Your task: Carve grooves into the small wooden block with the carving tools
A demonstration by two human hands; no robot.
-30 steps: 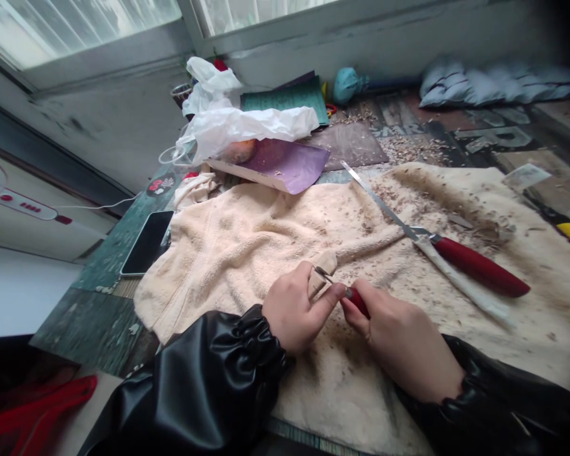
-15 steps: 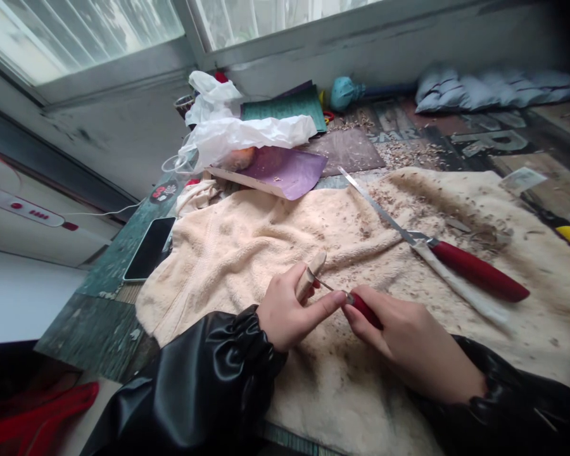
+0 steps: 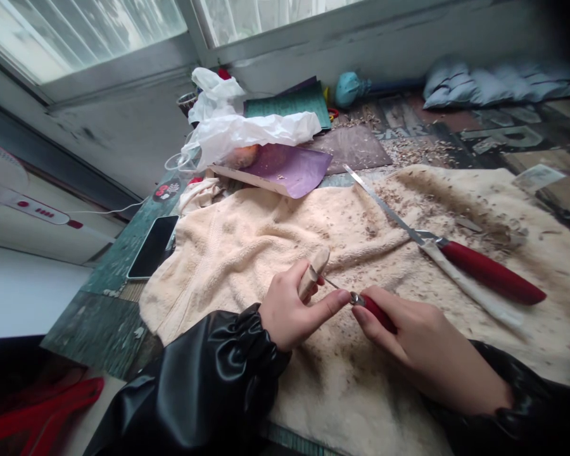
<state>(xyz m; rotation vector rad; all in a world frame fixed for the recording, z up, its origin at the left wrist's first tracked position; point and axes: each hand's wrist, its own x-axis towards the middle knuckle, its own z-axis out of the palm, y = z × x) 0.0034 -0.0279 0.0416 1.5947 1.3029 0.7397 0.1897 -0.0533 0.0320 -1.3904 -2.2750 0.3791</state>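
Note:
My left hand [image 3: 292, 310] is closed around a small pale piece of wood [image 3: 319, 261], whose rounded upper end sticks out past the fingers. In my right hand [image 3: 408, 326] is a carving knife with a red handle [image 3: 379, 314] and a metal collar. Its thin blade points left toward the wood; the tip is partly hidden, and I cannot tell whether it touches. My left thumb reaches out close to the collar. Both hands are over a cream towel [image 3: 228, 234] scattered with wood shavings.
A larger red-handled tool [image 3: 494, 269] with a long, narrow metal blade lies on the towel at right. Behind are purple paper [image 3: 292, 168], a white plastic bag [image 3: 266, 130] and a teal bundle [image 3: 349, 90]. A phone [image 3: 152, 247] lies left; a handheld fan [image 3: 33, 206] is further left.
My right hand has moved slightly right and down with the knife, its collar now farther from the wood. My left hand stays nearly in place. The whole view has shifted a little.

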